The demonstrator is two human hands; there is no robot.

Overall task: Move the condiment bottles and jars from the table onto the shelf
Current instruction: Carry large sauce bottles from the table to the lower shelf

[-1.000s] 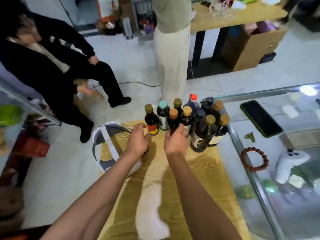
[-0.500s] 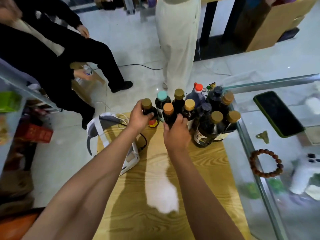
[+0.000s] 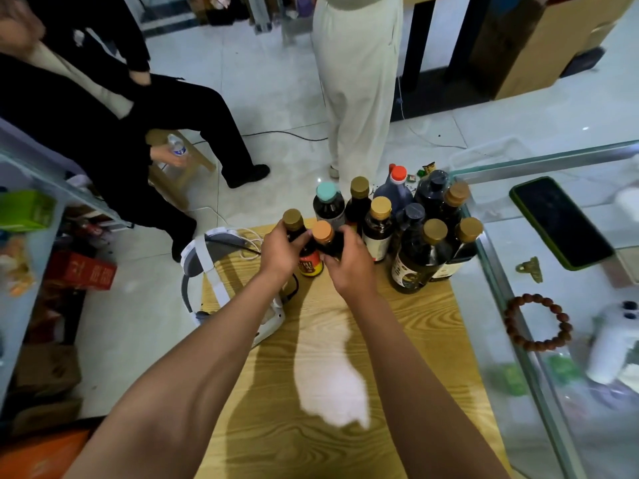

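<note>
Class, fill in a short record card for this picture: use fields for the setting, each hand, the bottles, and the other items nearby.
setting: wooden table beside a glass counter
left hand: grips the gold-capped bottle with a red and yellow label
right hand: grips the orange-capped bottle
other bottles: dark cluster at the table's far end, including a teal-capped bottle and a red-capped bottle
on the table: white headset
on the counter: phone, bead bracelet
task stage: no bottle on a shelf yet
</note>
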